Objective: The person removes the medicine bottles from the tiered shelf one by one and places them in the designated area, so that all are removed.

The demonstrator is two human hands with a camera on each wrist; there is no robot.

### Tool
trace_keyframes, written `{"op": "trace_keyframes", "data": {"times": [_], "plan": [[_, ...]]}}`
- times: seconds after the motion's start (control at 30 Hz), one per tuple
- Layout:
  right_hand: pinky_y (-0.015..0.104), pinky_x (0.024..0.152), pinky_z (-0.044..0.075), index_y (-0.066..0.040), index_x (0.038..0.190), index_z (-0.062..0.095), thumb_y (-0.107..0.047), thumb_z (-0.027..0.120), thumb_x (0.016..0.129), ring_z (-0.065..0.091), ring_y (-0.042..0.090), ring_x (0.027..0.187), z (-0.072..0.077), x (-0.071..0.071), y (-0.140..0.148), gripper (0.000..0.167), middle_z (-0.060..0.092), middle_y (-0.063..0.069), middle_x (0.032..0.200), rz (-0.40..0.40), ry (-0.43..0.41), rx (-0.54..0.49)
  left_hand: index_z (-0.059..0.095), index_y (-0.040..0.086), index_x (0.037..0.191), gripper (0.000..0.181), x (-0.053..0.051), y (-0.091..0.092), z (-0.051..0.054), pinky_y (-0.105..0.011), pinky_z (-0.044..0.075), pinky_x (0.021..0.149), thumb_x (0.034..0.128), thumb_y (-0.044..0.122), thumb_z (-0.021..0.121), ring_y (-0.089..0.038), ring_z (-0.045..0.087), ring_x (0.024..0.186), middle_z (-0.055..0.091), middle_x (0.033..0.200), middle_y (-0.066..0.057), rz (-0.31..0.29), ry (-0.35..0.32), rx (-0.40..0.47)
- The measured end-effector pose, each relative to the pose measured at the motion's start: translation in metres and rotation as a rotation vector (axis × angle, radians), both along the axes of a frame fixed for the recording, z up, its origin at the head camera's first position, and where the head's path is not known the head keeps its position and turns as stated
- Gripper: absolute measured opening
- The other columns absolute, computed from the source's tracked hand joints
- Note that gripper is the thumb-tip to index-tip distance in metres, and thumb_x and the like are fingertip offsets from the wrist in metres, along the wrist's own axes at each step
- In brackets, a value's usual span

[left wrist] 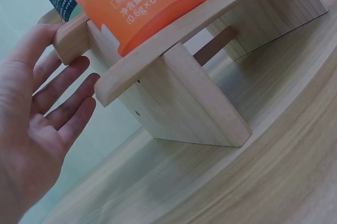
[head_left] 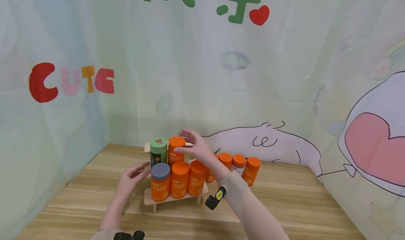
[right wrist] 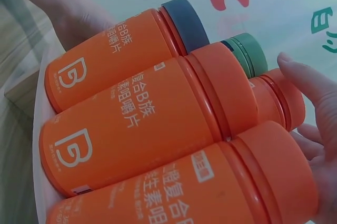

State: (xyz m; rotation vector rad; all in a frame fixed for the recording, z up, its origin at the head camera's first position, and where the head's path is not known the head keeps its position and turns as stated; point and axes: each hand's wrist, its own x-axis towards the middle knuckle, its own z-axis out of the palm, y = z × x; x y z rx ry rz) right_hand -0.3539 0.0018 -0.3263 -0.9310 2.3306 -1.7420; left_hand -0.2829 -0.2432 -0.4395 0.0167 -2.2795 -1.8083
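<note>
A stepped wooden rack (head_left: 148,199) (left wrist: 184,84) holds bottles on two levels. On the upper level are a green-capped dark bottle (head_left: 159,150) and an orange bottle (head_left: 176,155). Below stand a grey-capped orange bottle (head_left: 160,189) and two orange-capped ones (head_left: 179,185) (head_left: 197,183). My right hand (head_left: 197,148) (right wrist: 316,103) is at the upper orange bottle, thumb beside its cap and fingers spread loosely behind; firm contact cannot be told. My left hand (head_left: 128,183) (left wrist: 31,108) is at the rack's left end, fingers relaxed, thumb by a board's end.
Several more bottles stand on the wooden table (head_left: 284,204) to the right of the rack, among them an orange one (head_left: 252,171) and a white one with an orange cap (head_left: 238,164). A printed cloth (head_left: 202,74) hangs behind and along both sides of the table.
</note>
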Motion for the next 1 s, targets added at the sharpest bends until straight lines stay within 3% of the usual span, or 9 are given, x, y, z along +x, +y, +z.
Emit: {"op": "trace_keyframes", "data": {"times": [0.3, 0.5, 0.7, 1.0], "plan": [[0.04, 0.104, 0.045, -0.016, 0.147, 0.044, -0.018, 0.077, 0.085, 0.052, 0.024, 0.127, -0.0003, 0.0014, -0.003, 0.07, 0.049, 0.004, 0.147, -0.013, -0.013, 0.086, 0.052, 0.0, 0.139, 0.052, 0.0006, -0.0004, 0.0001, -0.01, 0.041, 0.086, 0.0972, 0.028, 0.062, 0.017, 0.049, 0.096, 0.051, 0.101, 0.039, -0.005, 0.005, 0.006], [0.039, 0.1, 0.048, -0.015, 0.146, 0.046, -0.02, 0.078, 0.083, 0.055, 0.023, 0.122, 0.0009, 0.0007, -0.0045, 0.07, 0.052, 0.004, 0.144, -0.023, -0.006, 0.132, 0.052, 0.001, 0.139, 0.052, 0.0007, -0.0008, -0.0003, -0.01, 0.041, 0.086, 0.0971, 0.029, 0.062, 0.017, 0.049, 0.097, 0.052, 0.106, 0.034, -0.002, 0.005, -0.003], [0.037, 0.099, 0.049, -0.01, 0.141, 0.051, -0.015, 0.079, 0.082, 0.061, 0.023, 0.115, 0.0009, -0.001, -0.0059, 0.065, 0.062, 0.007, 0.132, -0.01, 0.013, 0.132, 0.052, -0.001, 0.139, 0.051, 0.0002, 0.0002, -0.0003, -0.01, 0.041, 0.086, 0.097, 0.027, 0.062, 0.017, 0.05, 0.096, 0.051, 0.1, 0.04, -0.007, 0.019, 0.016], [0.035, 0.097, 0.05, -0.01, 0.137, 0.055, -0.015, 0.079, 0.082, 0.061, 0.022, 0.113, 0.0004, -0.0016, -0.0059, 0.06, 0.063, 0.006, 0.128, -0.016, 0.016, 0.131, 0.051, -0.002, 0.139, 0.052, -0.0009, 0.0004, -0.0014, -0.009, 0.042, 0.085, 0.0969, 0.026, 0.062, 0.017, 0.051, 0.095, 0.051, 0.098, 0.043, -0.01, 0.028, 0.024]]}}
